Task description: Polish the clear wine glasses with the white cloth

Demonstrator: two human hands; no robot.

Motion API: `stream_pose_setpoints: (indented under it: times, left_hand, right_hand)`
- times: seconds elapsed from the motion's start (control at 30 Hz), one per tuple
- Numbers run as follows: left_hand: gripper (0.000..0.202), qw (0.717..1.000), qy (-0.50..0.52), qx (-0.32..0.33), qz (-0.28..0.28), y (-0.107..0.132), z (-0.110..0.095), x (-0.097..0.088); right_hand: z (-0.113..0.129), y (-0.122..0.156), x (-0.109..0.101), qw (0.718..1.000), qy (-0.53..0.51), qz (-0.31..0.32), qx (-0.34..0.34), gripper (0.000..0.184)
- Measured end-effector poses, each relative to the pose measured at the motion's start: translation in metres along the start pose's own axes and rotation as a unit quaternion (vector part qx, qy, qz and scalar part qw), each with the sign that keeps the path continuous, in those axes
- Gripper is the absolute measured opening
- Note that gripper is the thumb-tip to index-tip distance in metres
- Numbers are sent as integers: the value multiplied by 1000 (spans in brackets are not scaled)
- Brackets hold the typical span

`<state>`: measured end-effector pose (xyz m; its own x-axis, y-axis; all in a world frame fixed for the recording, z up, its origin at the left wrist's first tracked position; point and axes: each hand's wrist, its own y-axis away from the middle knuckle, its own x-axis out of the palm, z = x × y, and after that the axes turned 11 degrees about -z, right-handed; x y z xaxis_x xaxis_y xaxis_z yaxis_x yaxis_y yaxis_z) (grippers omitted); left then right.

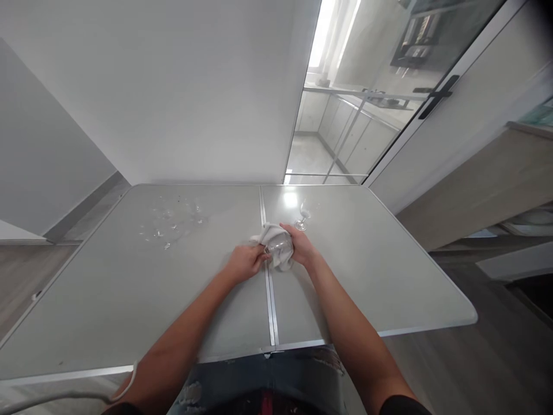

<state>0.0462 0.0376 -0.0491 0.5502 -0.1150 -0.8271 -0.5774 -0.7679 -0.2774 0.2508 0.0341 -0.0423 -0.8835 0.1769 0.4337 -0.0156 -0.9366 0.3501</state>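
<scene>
Gripping clear drinking glass (279,246) sideways in closed left hand (244,263), apparently to steady it. Wrapping crumpled white cloth (268,233) about it with curled right hand (302,246), over grey worktop (129,300).

Clear glass (279,247) tilted sideways, half-wrapped in crumpled white cloth (268,233).

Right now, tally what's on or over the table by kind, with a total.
Glasses: 2 (held glass, standing glass)
White cloth: 1
Total: 3
Not counted: the clear cluster at far left, which is too faint to tell apart.
</scene>
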Motion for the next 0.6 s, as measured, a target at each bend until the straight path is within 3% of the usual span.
stream_pose_setpoints:
  times: [0.13, 0.23, 0.3, 0.37, 0.47, 0.53, 0.6]
  left_hand:
    - [45, 973, 198, -72, -89, -5, -7, 9]
    - [50, 932, 304, -147, -132, -8, -11, 16]
    - [50, 914, 335, -186, -131, -8, -11, 19]
    - [48, 916, 324, -199, -131, -7, -10, 19]
    - [42, 953, 223, -159, -128, -4, -7, 15]
    - [39, 976, 132, -128, -115, -4, -4, 11]
    - [37, 988, 46, -109, -98, -4, -1, 8]
  right_hand:
    - [-17, -1, 24, 992, -109, 54, -21, 36]
    - [-29, 0, 34, 987, -96, -3, -130, 44]
    - [-32, 2, 34, 970, -21, -43, -238, 46]
    - [-30, 5, 30, 928, 107, -54, -354, 49]
    - [-20, 6, 21, 834, 272, -29, -479, 50]
    - [-12, 6, 15, 794, 322, -7, -515, 48]
    - [-6, 5, 11, 772, 353, 18, -528, 48]
